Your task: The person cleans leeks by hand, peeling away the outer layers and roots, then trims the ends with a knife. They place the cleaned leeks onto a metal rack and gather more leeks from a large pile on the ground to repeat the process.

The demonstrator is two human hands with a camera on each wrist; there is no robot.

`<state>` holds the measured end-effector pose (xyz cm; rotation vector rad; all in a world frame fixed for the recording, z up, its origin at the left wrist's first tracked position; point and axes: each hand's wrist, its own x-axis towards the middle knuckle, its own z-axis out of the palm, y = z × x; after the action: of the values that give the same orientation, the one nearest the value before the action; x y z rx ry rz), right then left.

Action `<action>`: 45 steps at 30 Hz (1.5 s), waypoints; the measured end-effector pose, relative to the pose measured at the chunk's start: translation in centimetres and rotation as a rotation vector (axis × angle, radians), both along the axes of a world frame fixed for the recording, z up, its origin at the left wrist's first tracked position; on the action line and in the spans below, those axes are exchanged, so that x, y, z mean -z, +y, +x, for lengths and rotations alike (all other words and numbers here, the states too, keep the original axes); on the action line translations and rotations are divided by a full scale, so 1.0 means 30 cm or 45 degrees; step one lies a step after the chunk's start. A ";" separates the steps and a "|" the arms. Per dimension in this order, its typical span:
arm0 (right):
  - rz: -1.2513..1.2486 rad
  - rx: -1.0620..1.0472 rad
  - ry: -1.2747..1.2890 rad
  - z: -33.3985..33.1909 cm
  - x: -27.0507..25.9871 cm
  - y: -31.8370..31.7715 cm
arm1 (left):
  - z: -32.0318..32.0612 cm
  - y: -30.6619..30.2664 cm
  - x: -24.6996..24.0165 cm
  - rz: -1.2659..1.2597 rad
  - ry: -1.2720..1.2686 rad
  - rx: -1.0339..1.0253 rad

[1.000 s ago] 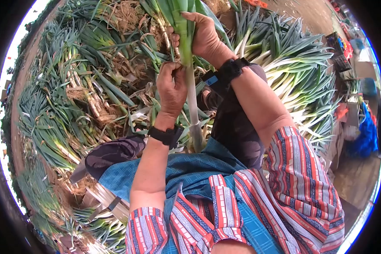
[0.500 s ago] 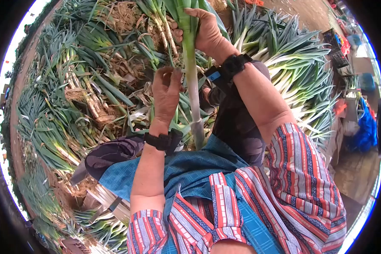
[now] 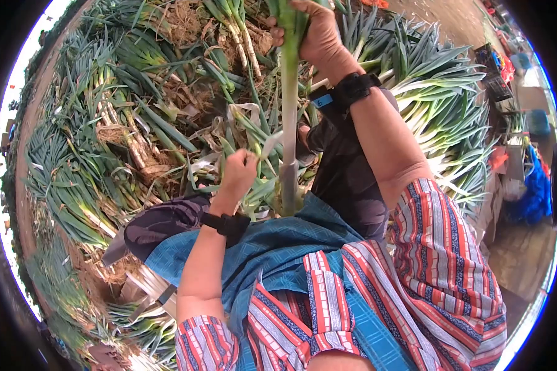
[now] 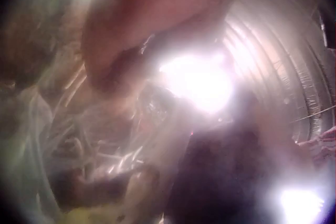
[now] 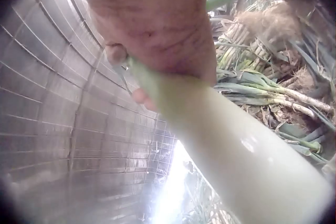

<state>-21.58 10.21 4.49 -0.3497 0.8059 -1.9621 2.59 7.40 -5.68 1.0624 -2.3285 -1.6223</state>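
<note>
A long leek (image 3: 289, 111) stands nearly upright in front of the person, its pale shaft pointing down to the lap. My right hand (image 3: 322, 40) grips it high up, where white turns to green; the right wrist view shows the fingers wrapped round the smooth white shaft (image 5: 236, 145). Lower and to the left, my left hand (image 3: 235, 179) pinches a thin, pale leaf strip (image 3: 270, 143) that stretches across to the leek's side. The left wrist view is hazy with glare, showing part of the hand (image 4: 152, 19). The leek's root end is partly hidden near the apron.
Untrimmed leeks (image 3: 117, 130) with roots and dry leaves heap up on the left. Cleaner leeks (image 3: 430, 105) lie in a fanned pile on the right. A blue apron (image 3: 260, 241) covers the lap. A dark crate (image 3: 495, 74) and a blue bag (image 3: 531, 191) stand far right.
My left hand has moved from the leek's upper shaft down and to the left, drawing a pale strip along. My right hand and the leek have shifted slightly right and up.
</note>
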 end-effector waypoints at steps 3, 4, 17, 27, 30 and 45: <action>-0.036 0.117 0.234 -0.020 -0.035 0.027 | 0.030 0.031 -0.107 -0.125 -0.281 0.226; -0.016 0.166 0.210 -0.031 -0.027 0.024 | 0.033 0.033 -0.125 -0.143 -0.395 0.305; 0.581 0.847 0.003 -0.117 -0.082 0.038 | -0.077 0.134 0.031 -0.810 0.359 0.465; 0.727 0.977 0.060 -0.343 0.176 0.048 | 0.143 0.076 -0.089 -0.624 0.273 0.741; 0.755 0.796 0.000 -0.366 0.199 0.053 | 0.296 0.081 -0.195 -0.408 0.115 0.670; 0.368 0.529 0.013 -0.220 0.081 -0.008 | -0.072 -0.041 -0.072 0.168 0.539 0.467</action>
<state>-28.17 9.97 2.07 -0.0175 1.2272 -2.1800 0.43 6.17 -3.52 0.2636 -2.2326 -1.9151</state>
